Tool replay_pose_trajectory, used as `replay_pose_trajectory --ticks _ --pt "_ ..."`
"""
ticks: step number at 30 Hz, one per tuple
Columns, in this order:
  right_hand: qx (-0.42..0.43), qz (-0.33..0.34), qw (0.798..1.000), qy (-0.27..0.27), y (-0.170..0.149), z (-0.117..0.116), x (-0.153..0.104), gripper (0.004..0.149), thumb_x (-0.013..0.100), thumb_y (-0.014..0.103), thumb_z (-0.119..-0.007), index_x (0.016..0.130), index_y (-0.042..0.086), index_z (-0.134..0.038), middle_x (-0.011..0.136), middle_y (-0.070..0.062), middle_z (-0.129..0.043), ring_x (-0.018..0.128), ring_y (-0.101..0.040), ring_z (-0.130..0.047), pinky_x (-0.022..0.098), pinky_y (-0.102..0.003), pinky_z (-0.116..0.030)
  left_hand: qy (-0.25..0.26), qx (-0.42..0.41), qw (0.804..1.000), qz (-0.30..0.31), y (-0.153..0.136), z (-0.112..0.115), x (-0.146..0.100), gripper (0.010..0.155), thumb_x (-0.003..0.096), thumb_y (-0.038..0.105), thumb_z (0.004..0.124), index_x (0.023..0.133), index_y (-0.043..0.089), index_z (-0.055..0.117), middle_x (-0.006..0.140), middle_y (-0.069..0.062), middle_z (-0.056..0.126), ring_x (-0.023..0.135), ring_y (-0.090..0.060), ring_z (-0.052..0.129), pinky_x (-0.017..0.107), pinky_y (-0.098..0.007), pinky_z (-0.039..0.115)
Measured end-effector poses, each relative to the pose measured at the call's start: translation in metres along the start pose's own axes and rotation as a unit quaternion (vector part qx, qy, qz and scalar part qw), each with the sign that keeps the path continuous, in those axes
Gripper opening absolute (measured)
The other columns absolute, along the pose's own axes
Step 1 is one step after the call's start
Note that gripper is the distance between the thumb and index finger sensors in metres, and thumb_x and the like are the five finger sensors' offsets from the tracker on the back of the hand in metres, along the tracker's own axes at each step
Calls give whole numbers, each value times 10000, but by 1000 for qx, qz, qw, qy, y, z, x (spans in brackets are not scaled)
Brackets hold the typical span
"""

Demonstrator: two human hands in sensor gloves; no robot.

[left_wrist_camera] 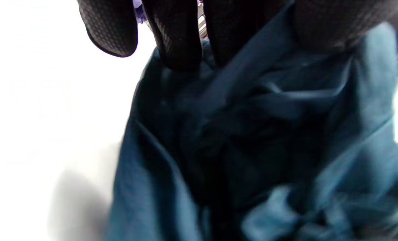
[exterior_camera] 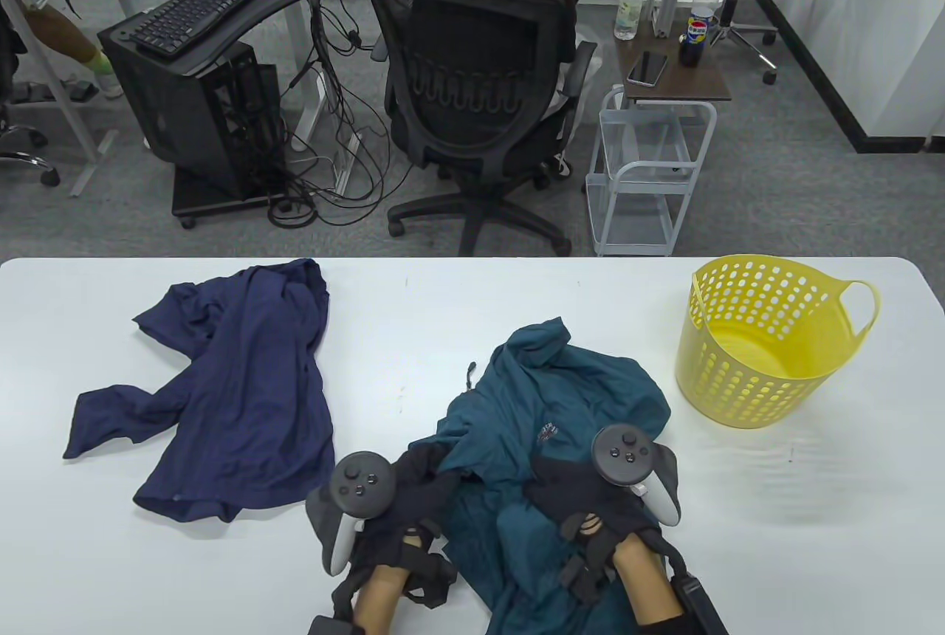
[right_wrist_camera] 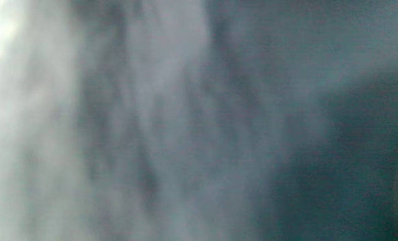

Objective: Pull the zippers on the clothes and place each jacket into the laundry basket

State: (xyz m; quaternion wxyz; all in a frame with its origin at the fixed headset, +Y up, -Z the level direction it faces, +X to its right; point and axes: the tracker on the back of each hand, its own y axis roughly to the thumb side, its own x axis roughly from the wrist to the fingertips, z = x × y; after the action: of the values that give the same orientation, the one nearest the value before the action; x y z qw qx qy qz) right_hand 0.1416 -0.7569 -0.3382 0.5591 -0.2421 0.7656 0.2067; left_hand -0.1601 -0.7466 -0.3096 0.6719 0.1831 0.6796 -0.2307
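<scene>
Table view shows both hands on the teal jacket [exterior_camera: 561, 399] on the counter [exterior_camera: 443, 310]. Left hand [exterior_camera: 413, 495] fingers [left_wrist_camera: 175, 40] press its edge; right hand [exterior_camera: 576, 495] fingers' state: cannot tell.

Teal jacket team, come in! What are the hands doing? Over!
Both hands, left and right, on the teal jacket; grip unclear. Navy jacket waiting on the table. Yellow basket empty, path open.

A teal jacket [exterior_camera: 561, 399] lies crumpled at the table's near edge. A navy jacket [exterior_camera: 236, 391] sprawls well apart to its left (one sleeve flung outward). The yellow perforated laundry basket [exterior_camera: 768, 347] stands upright at the right.
</scene>
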Motion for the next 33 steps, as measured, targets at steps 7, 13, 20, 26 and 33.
replay_pose_trajectory --ticks 7,13,20,26,33 --pt "-42 -33 997 -57 -3 7 -3 366 511 313 -831 873 302 -886 770 12 -993 628 -272 -970 609 -546 -711 -37 -158 987 -17 -21 -15 5 462 422 492 724 857 426 582 704 212 946 690 -88 1020 630 -491 755" --pt "-94 -48 990 -91 -1 10 -6 367 512 327 -830 875 301 -883 749 12 -988 626 -275 -957 611 -550 -705 -4 -14 999 36 -2 -26 1 476 423 475 692 886 378 640 451 125 942 210 -91 935 423 -475 847" --pt "-152 27 979 -130 35 3 -21 651 477 555 -825 1053 301 -658 1157 -6 -615 1055 -424 -529 691 -697 -479 -35 303 950 59 23 -18 -6 890 231 800 704 979 343 550 529 148 872 261 -52 892 418 -455 852" --pt "-287 94 952 -40 68 -43 -23 650 466 524 -849 1060 345 -654 1199 81 -593 1128 -370 -431 734 -711 -374 -46 421 905 32 26 -4 -4 841 244 594 915 972 318 597 588 154 830 403 -81 895 521 -510 796" --pt "-376 33 925 42 54 -77 -9 612 478 498 -824 1050 378 -643 1170 97 -656 1076 -345 -602 723 -646 -507 139 408 902 -6 15 -20 -9 466 380 475 817 844 435 785 822 160 890 704 -178 985 583 -526 772"
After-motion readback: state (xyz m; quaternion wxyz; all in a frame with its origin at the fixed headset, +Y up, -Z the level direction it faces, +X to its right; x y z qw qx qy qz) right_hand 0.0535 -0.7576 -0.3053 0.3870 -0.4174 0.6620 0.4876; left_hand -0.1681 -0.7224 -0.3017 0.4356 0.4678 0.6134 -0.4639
